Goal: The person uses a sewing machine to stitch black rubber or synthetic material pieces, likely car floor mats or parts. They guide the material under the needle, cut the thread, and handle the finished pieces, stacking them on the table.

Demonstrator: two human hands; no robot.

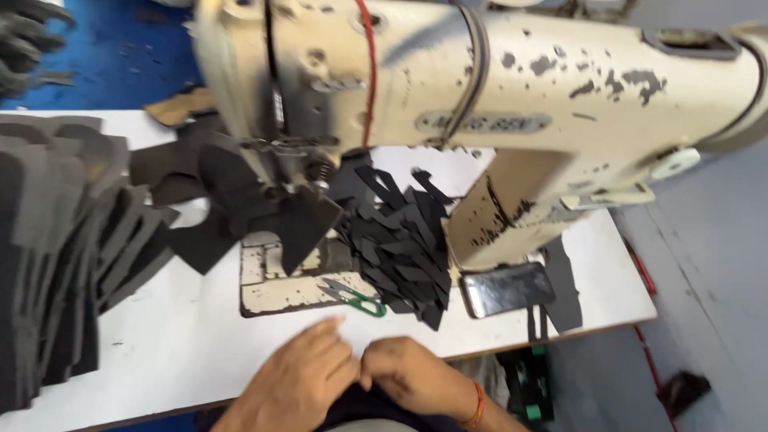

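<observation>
Dark fabric piece [364,400], pinched, mostly hidden.

The left hand [300,378] and right hand [408,374] meet at the near edge of the white surface [184,336], fingertips touching, over a dark cloth [364,404] at the bottom. Just beyond them lie green-handled snips [356,298] beside a heap of black cut pieces [400,240]. A chipped cream sewing machine [496,88] stands behind. A phone [506,288] lies at its base. Stacked dark pieces [56,256] fill the left.
</observation>
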